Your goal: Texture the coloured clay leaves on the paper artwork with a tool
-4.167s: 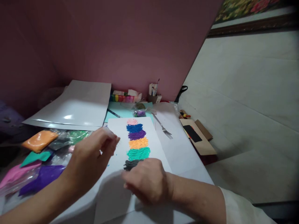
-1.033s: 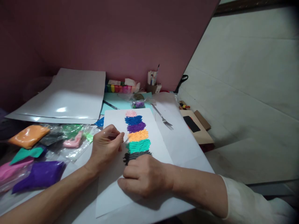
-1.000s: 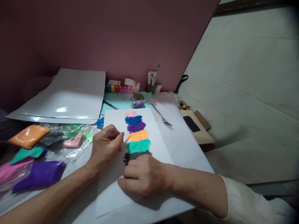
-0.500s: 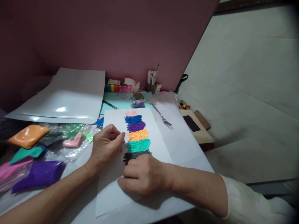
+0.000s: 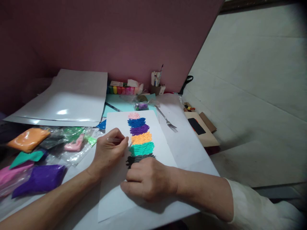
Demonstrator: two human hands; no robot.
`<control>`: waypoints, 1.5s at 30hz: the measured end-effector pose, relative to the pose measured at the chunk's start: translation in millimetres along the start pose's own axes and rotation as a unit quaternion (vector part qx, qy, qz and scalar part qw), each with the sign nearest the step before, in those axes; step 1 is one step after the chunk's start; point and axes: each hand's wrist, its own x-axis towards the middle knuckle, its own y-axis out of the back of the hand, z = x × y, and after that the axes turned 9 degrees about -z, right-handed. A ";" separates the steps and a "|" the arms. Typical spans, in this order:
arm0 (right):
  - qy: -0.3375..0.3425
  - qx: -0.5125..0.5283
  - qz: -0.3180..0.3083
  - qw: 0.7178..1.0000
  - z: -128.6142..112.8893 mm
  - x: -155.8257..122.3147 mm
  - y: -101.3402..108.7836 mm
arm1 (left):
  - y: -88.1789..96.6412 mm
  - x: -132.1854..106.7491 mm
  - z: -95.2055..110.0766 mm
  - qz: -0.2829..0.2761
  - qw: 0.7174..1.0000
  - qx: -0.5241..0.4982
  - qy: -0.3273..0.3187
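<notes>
A white sheet of paper carries a column of textured modelling clay bands: pink, blue, purple, orange, green and, lowest, black. My left hand is closed in a pinch around a thin, clear stick, beside the orange and green bands. Curled over the lower edge of the black band is my right hand, closed and resting on the sheet. Its fingertips are turned under, so whatever they hold is hidden.
Bagged clay in orange, purple and other colours lies at the left. A fork rests right of the sheet. Behind are glossy white sheets, a pack of coloured clay and a brush holder.
My left hand has shifted very slightly, and the clear stick in it shows at a somewhat different angle. My right hand stays in nearly the same place.
</notes>
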 end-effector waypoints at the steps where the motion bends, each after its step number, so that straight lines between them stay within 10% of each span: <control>1: -0.002 0.000 0.003 1.000 0.0 0.0 -0.2 | 0.3 -0.1 -0.3 0.002 1.000 0.011 -0.007; 21: -0.001 -0.001 -0.007 1.000 0.7 0.6 3.1 | 6.5 4.1 7.0 0.079 0.993 0.072 -0.045; 45: -0.013 0.015 -0.009 1.000 0.6 -0.8 2.0 | 7.0 5.4 -2.3 -0.022 0.990 0.093 -0.100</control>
